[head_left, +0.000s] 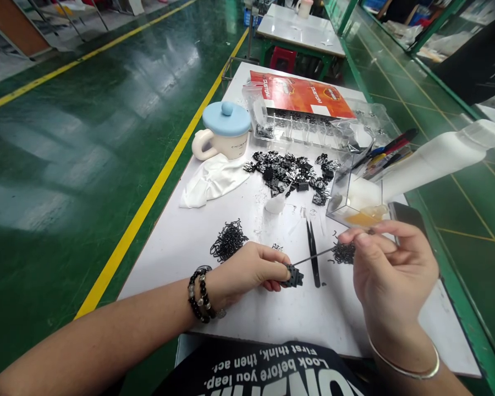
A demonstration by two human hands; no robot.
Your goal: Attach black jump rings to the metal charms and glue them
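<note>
Between the thumb and fingers of my left hand (268, 268) is a small black plastic part (293, 276) with a notched edge. My right hand (390, 264) pinches the end of a thin dark rod (319, 253), whose other end reaches the black part. Whether that tip is inside the part or only touching it, I cannot tell. Black tweezers (312, 256) lie on the white table (247, 313), just beyond the left hand's fingertips. One heap of small black curved pieces (229, 240) sits left of the hands, and another heap (344, 252) lies beside the right hand.
Many black parts (289, 170) are piled mid-table. Behind them stand clear compartment trays (301, 132) under an orange-red printed sheet (301, 93). A lidded mug (226, 132) and white cloth (216, 179) are at left; a clear holder (355, 201) and white bottle (441, 157) at right.
</note>
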